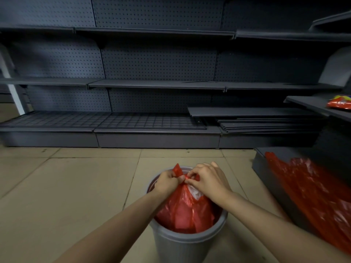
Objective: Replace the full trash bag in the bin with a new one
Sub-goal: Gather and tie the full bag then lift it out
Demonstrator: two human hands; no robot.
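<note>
A grey round bin stands on the tiled floor right below me. Inside it sits a full red trash bag with something white showing near its top. The bag's mouth is gathered into a bunch above the bin. My left hand grips that bunch from the left, a red corner sticking up past its fingers. My right hand pinches the same bunch from the right, fingers curled. A flat, empty red bag lies draped over a low dark shelf at the right.
Dark, bare shop shelving with pegboard backs runs across the far side. Loose shelf boards are stacked at its lower right. A red packet lies on a shelf at the right edge. Beige floor tiles spread to the left.
</note>
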